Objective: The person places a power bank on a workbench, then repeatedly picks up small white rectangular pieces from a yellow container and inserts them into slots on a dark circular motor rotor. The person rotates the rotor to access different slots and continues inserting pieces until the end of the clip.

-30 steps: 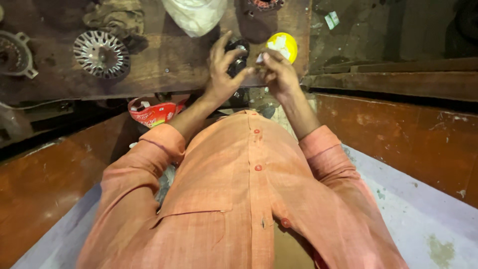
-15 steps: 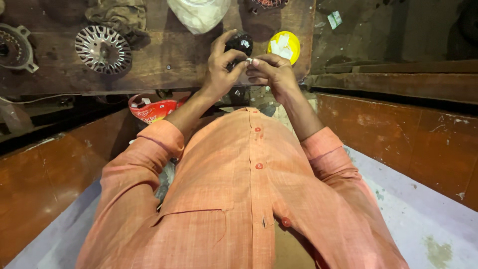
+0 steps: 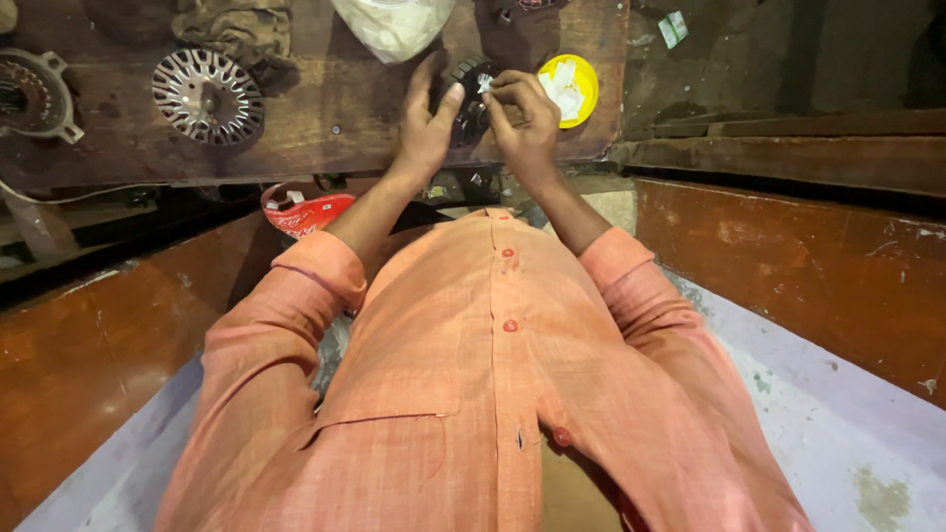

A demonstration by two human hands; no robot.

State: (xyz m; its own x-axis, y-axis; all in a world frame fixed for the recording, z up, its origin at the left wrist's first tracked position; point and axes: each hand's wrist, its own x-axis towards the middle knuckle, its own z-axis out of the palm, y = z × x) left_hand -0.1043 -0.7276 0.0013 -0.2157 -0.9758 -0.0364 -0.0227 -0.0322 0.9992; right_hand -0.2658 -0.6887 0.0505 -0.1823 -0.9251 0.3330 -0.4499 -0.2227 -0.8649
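A: Start closest to the camera. What is there?

B: An orange buttoned shirt (image 3: 473,394) fills the bottom of the view, both sleeves reaching up toward a dark wooden workbench (image 3: 325,128). Just below the bench edge, left of the forearms, sits a crumpled red packet (image 3: 307,210) with white print.

A: And the hands?

B: The left hand (image 3: 426,128) is pressed against the left side of a dark round slotted part (image 3: 471,99), probably a small motor core, with its fingers spread and curled around it. The right hand (image 3: 522,118) is at the part's right side, fingertips pinched together on a small white slip (image 3: 485,84) at the part's top edge. The part rests on the bench between the two hands.

A: Any containers?

B: A yellow round lid or dish (image 3: 570,89) lies just right of the right hand, holding white paper pieces. Farther back, a clear plastic bag (image 3: 392,25) with pale contents sits at the top edge.

A: Further left?

B: A silvery slotted stator disc (image 3: 207,96), a crumpled dark rag (image 3: 236,30) behind it, and a metal motor housing (image 3: 34,94) at the far left. A small green-and-white label scrap (image 3: 674,28) lies off the bench, upper right.
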